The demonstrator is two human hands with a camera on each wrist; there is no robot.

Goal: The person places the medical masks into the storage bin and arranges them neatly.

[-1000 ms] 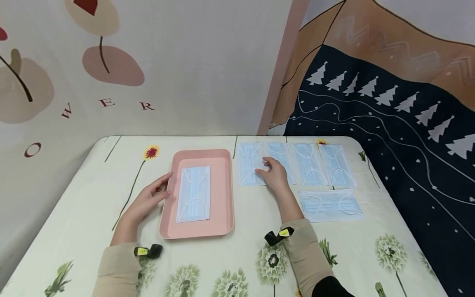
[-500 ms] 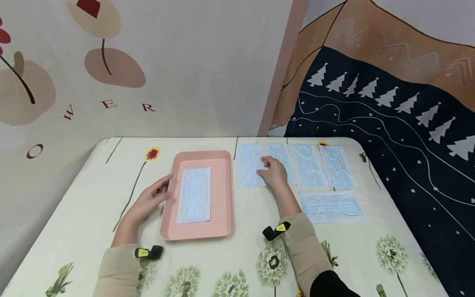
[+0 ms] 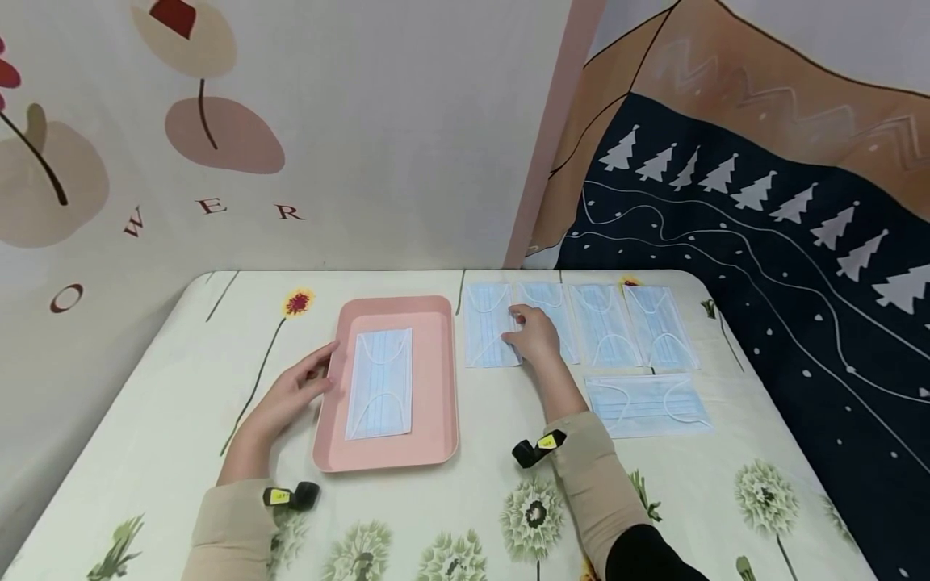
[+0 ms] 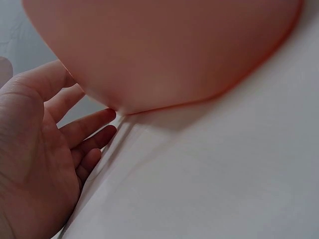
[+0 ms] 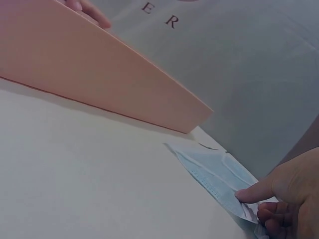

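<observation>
My left hand rests along the left side of a pink tray, its fingers fairly straight and touching the wall. In that tray lies one pale blue face mask, lengthwise. To the right, my right hand pinches the right edge of the leftmost mask in a row. The right wrist view has the thumb on top of this mask, with the other fingers curled at its edge. The left wrist view shows the tray's outer wall above the fingertips.
Further masks continue the row: one partly behind my right hand, then a third and a last one. Another mask lies sideways below them. A flower-print cloth covers the table, which meets a wall behind.
Almost nothing differs. My right forearm has shifted very slightly left, while its fingers stay at the same mask's edge. The left hand and the tray hold their place.
</observation>
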